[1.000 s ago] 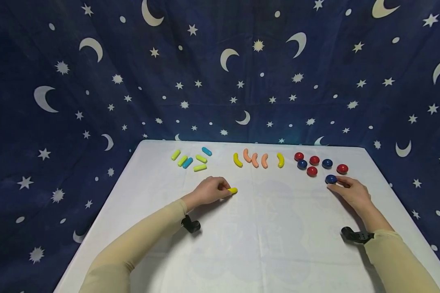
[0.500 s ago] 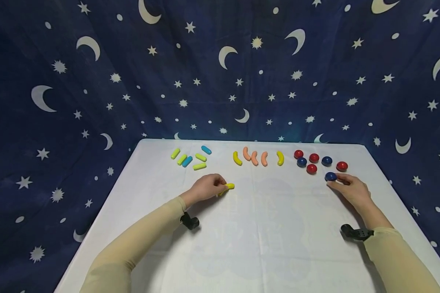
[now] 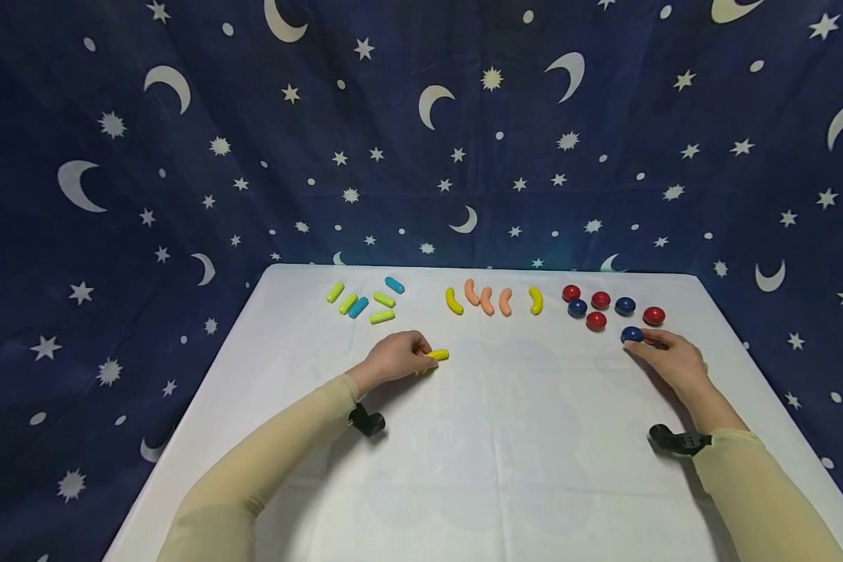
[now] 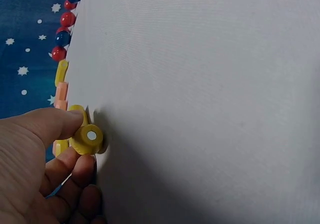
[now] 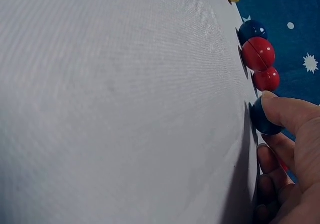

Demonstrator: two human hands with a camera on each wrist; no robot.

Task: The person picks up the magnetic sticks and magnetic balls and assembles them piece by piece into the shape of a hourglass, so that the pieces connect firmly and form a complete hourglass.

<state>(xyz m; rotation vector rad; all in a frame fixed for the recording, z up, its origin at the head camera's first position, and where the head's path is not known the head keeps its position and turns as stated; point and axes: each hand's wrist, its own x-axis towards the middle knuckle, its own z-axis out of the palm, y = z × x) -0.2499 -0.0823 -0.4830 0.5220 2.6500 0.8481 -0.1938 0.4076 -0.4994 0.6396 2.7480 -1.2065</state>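
Observation:
In the head view my left hand (image 3: 396,356) pinches a curved yellow banana-shaped piece (image 3: 439,354) close over the white cloth. The left wrist view shows that piece between thumb and fingers, a white dot on its rounded end (image 4: 89,139). Over on the right, my right hand (image 3: 674,364) holds a shiny dark blue ball (image 3: 631,334) between thumb and fingers, low at the cloth. Just beyond it lie red balls (image 3: 654,316) and other blue balls (image 3: 625,306). Part of the held blue ball (image 5: 265,118) is hidden by the thumb in the right wrist view.
Along the back of the white table (image 3: 492,468) lie two yellow curved pieces (image 3: 536,300) and three pink curved pieces (image 3: 487,301). To their left are several lime-green sticks (image 3: 382,317) and two blue sticks (image 3: 358,307). A dark blue starry curtain (image 3: 393,117) stands behind.
My left hand has shifted slightly left with the yellow piece, which shows at a slightly different angle. The right hand keeps its hold on the blue ball. The head view has tilted a little.

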